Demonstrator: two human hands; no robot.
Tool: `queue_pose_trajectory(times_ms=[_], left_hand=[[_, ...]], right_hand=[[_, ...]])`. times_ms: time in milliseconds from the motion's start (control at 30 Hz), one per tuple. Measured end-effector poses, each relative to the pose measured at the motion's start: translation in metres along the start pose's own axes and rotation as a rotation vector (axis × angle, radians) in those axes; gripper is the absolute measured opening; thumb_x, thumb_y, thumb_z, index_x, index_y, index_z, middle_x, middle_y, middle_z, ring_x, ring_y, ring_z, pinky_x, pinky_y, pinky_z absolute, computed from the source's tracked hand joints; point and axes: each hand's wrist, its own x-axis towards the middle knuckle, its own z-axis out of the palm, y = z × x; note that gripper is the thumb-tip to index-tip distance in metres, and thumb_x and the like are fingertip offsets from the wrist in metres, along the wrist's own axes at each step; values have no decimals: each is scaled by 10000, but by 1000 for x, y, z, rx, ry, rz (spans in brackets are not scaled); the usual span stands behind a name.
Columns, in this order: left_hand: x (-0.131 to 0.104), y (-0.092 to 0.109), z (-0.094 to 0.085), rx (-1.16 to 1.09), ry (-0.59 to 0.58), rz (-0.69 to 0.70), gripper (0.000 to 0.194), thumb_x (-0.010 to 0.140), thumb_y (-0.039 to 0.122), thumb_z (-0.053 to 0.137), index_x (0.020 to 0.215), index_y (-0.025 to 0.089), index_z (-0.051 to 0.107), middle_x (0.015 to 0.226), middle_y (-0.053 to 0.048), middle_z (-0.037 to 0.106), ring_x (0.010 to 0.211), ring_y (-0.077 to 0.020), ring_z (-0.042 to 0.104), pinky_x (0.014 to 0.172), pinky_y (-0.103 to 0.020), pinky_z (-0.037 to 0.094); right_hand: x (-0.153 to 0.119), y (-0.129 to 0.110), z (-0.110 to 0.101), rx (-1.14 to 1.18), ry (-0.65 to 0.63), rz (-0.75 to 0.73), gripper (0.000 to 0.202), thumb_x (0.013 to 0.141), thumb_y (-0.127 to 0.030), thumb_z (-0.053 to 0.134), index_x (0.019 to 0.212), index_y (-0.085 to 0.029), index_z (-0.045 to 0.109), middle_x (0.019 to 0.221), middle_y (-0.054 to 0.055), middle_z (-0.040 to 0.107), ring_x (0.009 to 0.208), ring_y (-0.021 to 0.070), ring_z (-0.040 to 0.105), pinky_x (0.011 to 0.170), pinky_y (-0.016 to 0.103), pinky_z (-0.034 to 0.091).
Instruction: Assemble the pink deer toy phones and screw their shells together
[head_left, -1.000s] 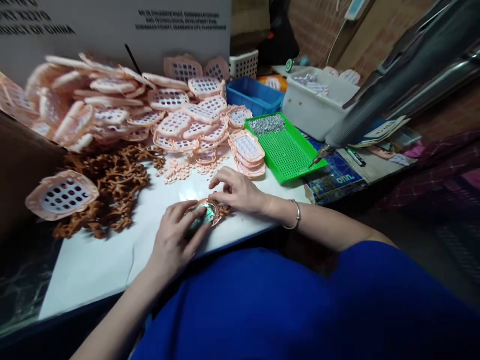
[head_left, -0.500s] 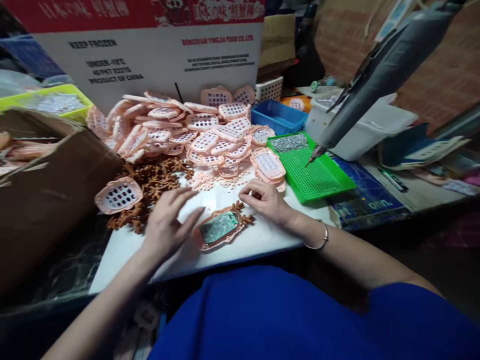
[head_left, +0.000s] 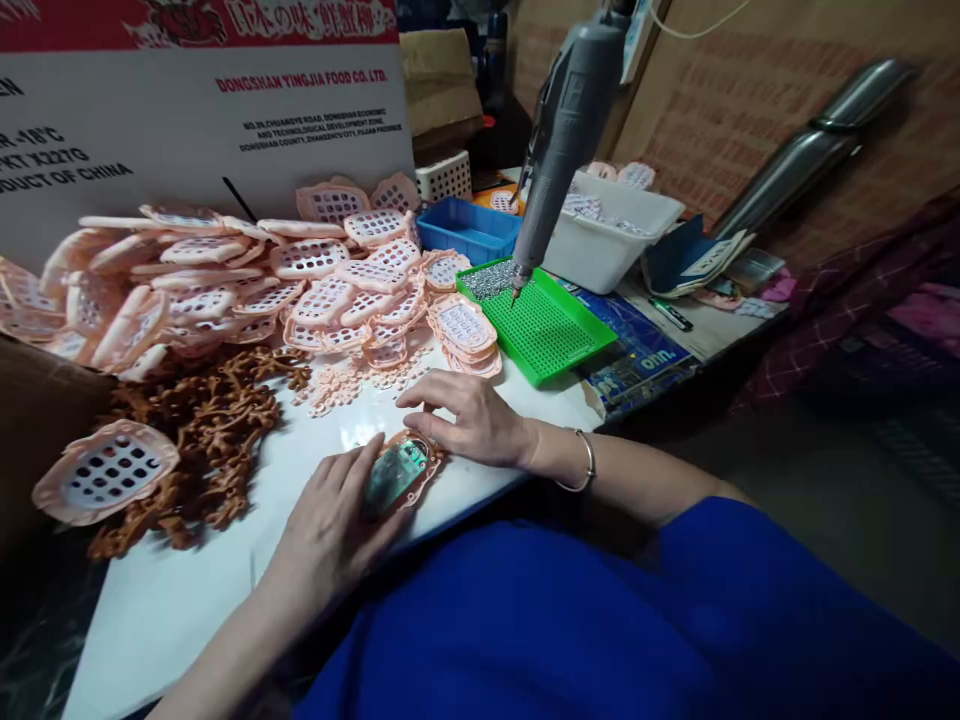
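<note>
A pink toy casing half with a green circuit board [head_left: 397, 468] lies on the white tabletop close to its front edge. My left hand [head_left: 334, 510] grips its left side, thumb along the near edge and fingers over the far edge. At the casing's far right end is my right hand [head_left: 472, 420], its fingers bent and its thumb against the rim; whatever they pinch is hidden. Left of the hands lies a heap of brown branched plastic parts [head_left: 202, 430]. Small pink pieces [head_left: 337, 385] are scattered beyond the casing.
Pink perforated covers [head_left: 322, 300] are piled at the back before a printed carton [head_left: 315, 110]. A grey electric screwdriver [head_left: 559, 140] hangs over a green tray [head_left: 555, 325] of screws. A blue bin [head_left: 469, 230] and a white tub [head_left: 615, 230] stand behind.
My left hand has come down from above the table and taken hold of the casing. The right hand has closed in on the casing's end. The view has swung right.
</note>
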Motion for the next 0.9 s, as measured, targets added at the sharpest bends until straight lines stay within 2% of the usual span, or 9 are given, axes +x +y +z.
queue_pose_trajectory(times_ms=[67,133,233,300,367,500,600,733,900], left_hand=[[3,1,2,-141,73,-148,639,849,514,679,1397,228,520,1148,-122,700,1017,-296,679,888,-447,567],[12,3,1,-352,169,-404,692,794,558,725,1379,242,533,1182,-109,681,1082,-301,668,946,-460,549],[31,13,3,-737,304,-699,765,732,591,768,1379,268,519,1301,-102,623,1277,-323,579,1055,-472,492],[44,25,10,-931,285,-683,780,691,567,809,1357,271,529,1376,-105,589,1386,-341,485,1116,-480,446],[56,38,18,-1041,194,-571,748,694,518,821,1342,270,541,1452,-110,551,1429,-342,439,1148,-488,422],[73,56,30,-1108,65,-433,677,758,384,786,1369,259,523,1571,-105,434,1492,-317,363,1216,-485,347],[83,61,32,-1192,21,-423,698,755,314,762,1398,262,496,1587,-97,403,1507,-311,334,1227,-477,331],[94,64,28,-1275,-54,-388,730,719,263,742,1408,265,500,1538,-91,473,1471,-322,385,1199,-488,373],[99,59,26,-1232,-141,-353,643,703,276,719,1326,217,572,1414,-116,581,1384,-349,486,1162,-538,404]], right_hand=[[-5,-8,-1,85,138,13,171,1005,-239,532,1022,-123,656,916,69,700,814,122,643,787,256,556],[-11,-14,0,216,242,125,200,1003,-290,543,1110,-142,624,993,78,699,878,119,662,808,251,573],[-15,-17,10,479,186,407,527,938,-477,622,1343,-165,493,1332,159,608,1194,187,630,959,332,580],[-13,-14,16,651,63,520,796,867,-599,660,1477,-185,359,1514,187,470,1364,244,531,1071,408,536],[-7,-9,17,750,8,566,920,833,-663,661,1540,-213,282,1566,169,424,1427,263,474,1146,452,479],[3,1,3,664,70,584,907,800,-701,672,1517,-224,388,1575,121,438,1507,252,374,1279,461,285],[2,4,-12,580,-20,585,915,818,-675,668,1554,-231,353,1654,93,326,1576,234,220,1317,450,154],[-1,4,-23,528,-72,623,858,863,-631,617,1571,-235,337,1673,77,285,1559,241,273,1295,458,248],[6,3,-34,178,-103,529,889,813,-570,696,1545,-173,384,1632,116,370,1530,269,330,1286,475,250]])
